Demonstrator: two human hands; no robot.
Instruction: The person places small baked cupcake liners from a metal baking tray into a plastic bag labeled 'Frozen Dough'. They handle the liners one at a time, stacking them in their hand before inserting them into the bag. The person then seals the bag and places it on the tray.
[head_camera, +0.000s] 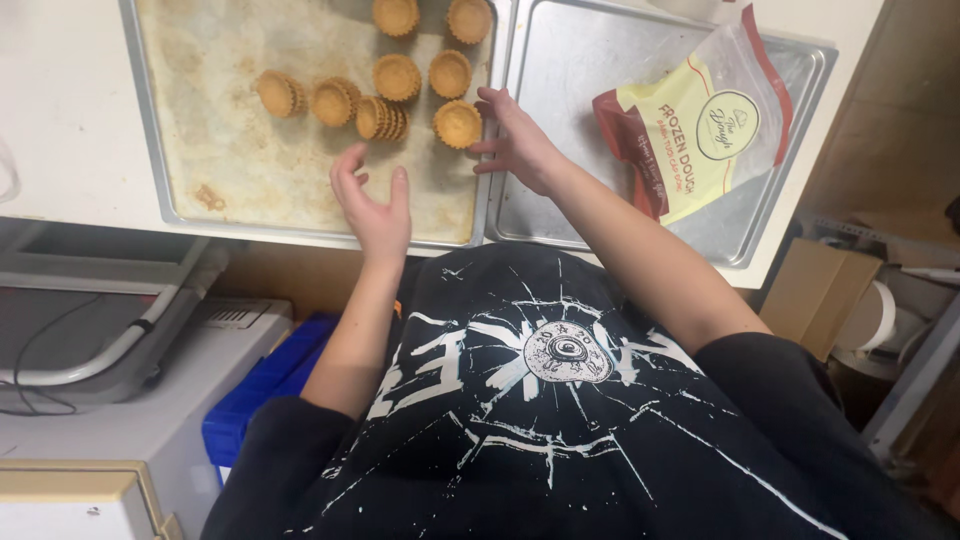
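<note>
Near half of the stained tray (230, 150) in front of me is bare, open to my hands. Pastry shells (397, 77) crowd its far right part. On the clean tray (570, 90), a plastic bag (700, 130) fills the right side; its left lies bare.

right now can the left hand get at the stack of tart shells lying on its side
Probably yes. The left hand hovers open over the baking tray, just short of the tipped stack of tart shells, with only bare tray between them.

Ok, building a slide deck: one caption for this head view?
Both bare hands, left hand and right hand, open above small tart shells on a stained baking tray.
</note>
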